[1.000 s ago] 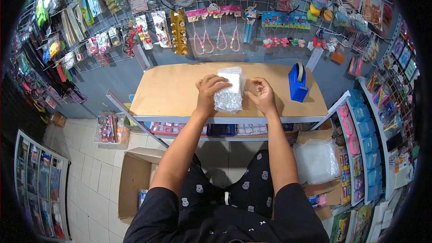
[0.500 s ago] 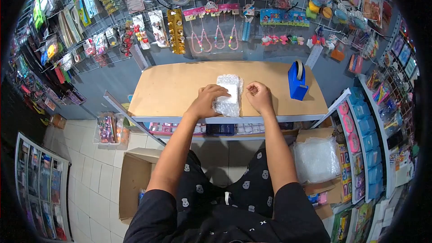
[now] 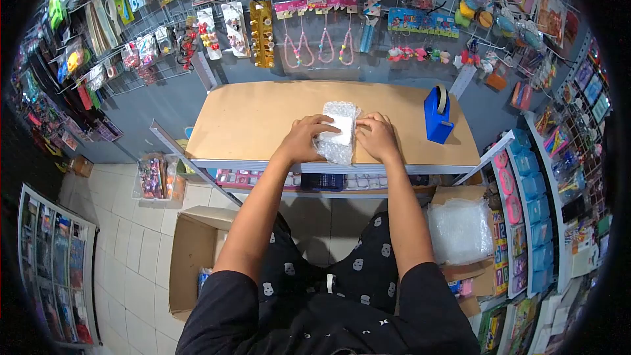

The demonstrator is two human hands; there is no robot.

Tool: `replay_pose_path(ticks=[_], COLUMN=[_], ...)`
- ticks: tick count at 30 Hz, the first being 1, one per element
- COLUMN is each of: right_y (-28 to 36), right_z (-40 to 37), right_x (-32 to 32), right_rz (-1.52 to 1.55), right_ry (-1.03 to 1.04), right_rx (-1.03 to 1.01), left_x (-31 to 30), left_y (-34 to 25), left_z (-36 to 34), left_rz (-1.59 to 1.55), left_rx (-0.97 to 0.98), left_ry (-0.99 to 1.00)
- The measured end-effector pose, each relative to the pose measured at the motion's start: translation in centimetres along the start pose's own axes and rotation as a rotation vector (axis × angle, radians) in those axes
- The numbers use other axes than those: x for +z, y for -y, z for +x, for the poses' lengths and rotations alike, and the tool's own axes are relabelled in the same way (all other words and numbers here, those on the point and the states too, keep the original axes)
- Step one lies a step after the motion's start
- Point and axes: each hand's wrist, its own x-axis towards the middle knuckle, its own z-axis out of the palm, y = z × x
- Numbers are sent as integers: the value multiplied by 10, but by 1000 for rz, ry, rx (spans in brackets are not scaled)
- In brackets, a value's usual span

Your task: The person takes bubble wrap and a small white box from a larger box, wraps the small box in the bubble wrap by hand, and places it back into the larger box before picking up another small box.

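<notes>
On the wooden table, a small white box (image 3: 344, 123) lies on a sheet of bubble wrap (image 3: 339, 152). My left hand (image 3: 306, 138) grips the box and wrap from the left, its fingers lying over the white surface. At the right edge of the wrap is my right hand (image 3: 376, 137), fingers bent and pressed together on the plastic. Its fingertips are partly hidden. To the right, a blue tape dispenser (image 3: 436, 121) with a roll of tape stands apart from both hands.
The wooden table (image 3: 256, 108) has a metal front edge, with goods on a shelf below. Hanging accessories (image 3: 320, 33) cover the wire grid behind. An open cardboard box (image 3: 187, 263) stands on the floor at left; a stack of bubble wrap (image 3: 461, 230) sits at right.
My right hand has moved from a raised curl beside the wrap to its right edge, fingers now touching it. My left hand stays on the box. The view has shifted slightly.
</notes>
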Motion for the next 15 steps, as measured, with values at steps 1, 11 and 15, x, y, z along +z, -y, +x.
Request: replay_pose_path(ticks=[1,11,15], right_y=[1,-4,-7], right_z=[0,3,1], right_x=[-1,2,7], right_rz=[9,192,409], right_ry=[0,-43,-29], right_rx=[-1,59,162], left_x=[0,0,-1], left_y=[0,1,-3], left_z=[0,0,0], left_rz=[9,6,25], left_rx=[14,66,44], left_ry=[4,10,16])
